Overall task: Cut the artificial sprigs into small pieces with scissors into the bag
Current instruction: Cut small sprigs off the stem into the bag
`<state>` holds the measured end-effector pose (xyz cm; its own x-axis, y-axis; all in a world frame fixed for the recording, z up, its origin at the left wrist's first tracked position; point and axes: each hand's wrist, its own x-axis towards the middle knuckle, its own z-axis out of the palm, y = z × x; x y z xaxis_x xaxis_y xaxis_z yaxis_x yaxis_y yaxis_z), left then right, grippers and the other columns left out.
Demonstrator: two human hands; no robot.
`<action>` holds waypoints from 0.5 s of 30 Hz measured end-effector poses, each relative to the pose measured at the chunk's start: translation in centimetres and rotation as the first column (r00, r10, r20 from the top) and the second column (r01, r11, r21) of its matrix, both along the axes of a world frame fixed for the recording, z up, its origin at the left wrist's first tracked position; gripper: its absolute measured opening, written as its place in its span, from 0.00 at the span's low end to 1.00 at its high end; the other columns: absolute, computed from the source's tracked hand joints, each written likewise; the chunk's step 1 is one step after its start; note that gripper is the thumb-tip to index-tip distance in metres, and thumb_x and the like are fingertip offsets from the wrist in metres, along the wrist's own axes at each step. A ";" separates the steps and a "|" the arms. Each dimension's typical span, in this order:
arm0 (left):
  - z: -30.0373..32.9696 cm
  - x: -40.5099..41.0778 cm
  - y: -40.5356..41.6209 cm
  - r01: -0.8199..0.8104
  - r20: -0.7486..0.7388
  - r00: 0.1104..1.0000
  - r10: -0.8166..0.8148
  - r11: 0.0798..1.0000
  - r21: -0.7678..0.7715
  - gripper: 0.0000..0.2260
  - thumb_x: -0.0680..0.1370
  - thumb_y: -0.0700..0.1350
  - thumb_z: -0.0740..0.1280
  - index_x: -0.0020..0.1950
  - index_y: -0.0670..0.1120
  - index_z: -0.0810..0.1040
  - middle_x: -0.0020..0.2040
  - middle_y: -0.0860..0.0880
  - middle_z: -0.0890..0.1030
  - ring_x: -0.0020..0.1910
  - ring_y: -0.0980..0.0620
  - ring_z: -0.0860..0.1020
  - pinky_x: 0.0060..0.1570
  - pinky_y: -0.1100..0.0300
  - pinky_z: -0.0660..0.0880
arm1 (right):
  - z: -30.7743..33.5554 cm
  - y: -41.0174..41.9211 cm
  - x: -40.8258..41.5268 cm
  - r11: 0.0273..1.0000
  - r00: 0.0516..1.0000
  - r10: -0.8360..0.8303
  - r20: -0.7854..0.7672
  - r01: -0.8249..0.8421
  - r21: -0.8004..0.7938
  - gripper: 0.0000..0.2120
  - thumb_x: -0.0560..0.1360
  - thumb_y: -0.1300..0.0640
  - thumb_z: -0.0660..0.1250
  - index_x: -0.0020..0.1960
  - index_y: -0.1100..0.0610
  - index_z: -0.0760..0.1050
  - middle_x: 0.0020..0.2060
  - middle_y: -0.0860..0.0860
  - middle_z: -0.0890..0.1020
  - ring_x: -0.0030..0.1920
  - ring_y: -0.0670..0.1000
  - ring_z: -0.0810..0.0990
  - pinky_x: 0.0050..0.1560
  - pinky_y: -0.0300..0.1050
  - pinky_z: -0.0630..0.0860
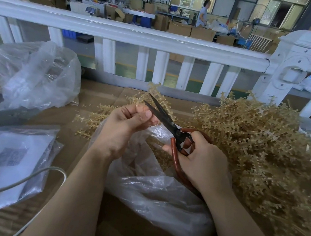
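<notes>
Left hand (128,122) at centre, fingers curled, pinches a tan sprig (157,96) that sticks up toward 12 o'clock. Right hand (202,164) at 4 o'clock of it grips scissors (165,119) by red handles; dark blades parted, tips beside the sprig. Clear bag (159,196) lies open beneath both hands on brown cardboard (97,95). Large sprig heap (261,152) at 3 o'clock. Crumpled plastic bags at 9 o'clock (36,77) and 8 o'clock (4,160). White railing (126,33) at 12 o'clock.
</notes>
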<state>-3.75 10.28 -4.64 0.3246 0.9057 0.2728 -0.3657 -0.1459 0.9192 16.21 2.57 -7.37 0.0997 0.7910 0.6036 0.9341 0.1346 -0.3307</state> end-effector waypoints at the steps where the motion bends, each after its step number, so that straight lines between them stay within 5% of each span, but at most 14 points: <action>1: 0.0 0.0 -0.1 -0.011 -0.028 1.000 0.012 1.000 0.010 0.08 0.73 0.42 0.70 0.47 0.37 0.80 0.42 0.45 0.84 0.43 0.51 0.82 0.54 0.57 0.77 | 0.1 0.0 -0.1 1.000 1.000 -0.014 0.012 0.014 0.007 0.32 0.69 0.17 0.50 0.45 0.46 0.69 0.32 0.39 0.76 0.30 0.40 0.76 0.27 0.31 0.68; 10: 0.4 0.3 -0.7 0.049 -0.077 0.996 -0.054 0.996 -0.073 0.05 0.72 0.44 0.70 0.37 0.48 0.84 0.40 0.50 0.83 0.43 0.55 0.79 0.53 0.59 0.75 | 0.6 -0.1 -0.3 0.998 0.997 -0.062 0.044 0.063 -0.015 0.30 0.68 0.17 0.50 0.42 0.44 0.60 0.30 0.39 0.71 0.28 0.37 0.71 0.25 0.32 0.61; 15: 0.3 0.6 -0.6 0.076 0.062 0.996 -0.063 0.968 -0.241 0.04 0.69 0.41 0.70 0.39 0.44 0.84 0.41 0.47 0.84 0.43 0.53 0.82 0.48 0.60 0.79 | 0.7 -0.1 -0.3 0.998 0.997 -0.056 0.047 0.056 -0.010 0.30 0.67 0.17 0.50 0.41 0.45 0.61 0.29 0.39 0.72 0.28 0.38 0.71 0.24 0.34 0.63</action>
<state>-3.11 9.65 -4.36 0.3802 0.9225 0.0664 -0.4162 0.1065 0.9030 15.95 2.50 -6.64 0.1160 0.7917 0.5998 0.9544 0.0783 -0.2880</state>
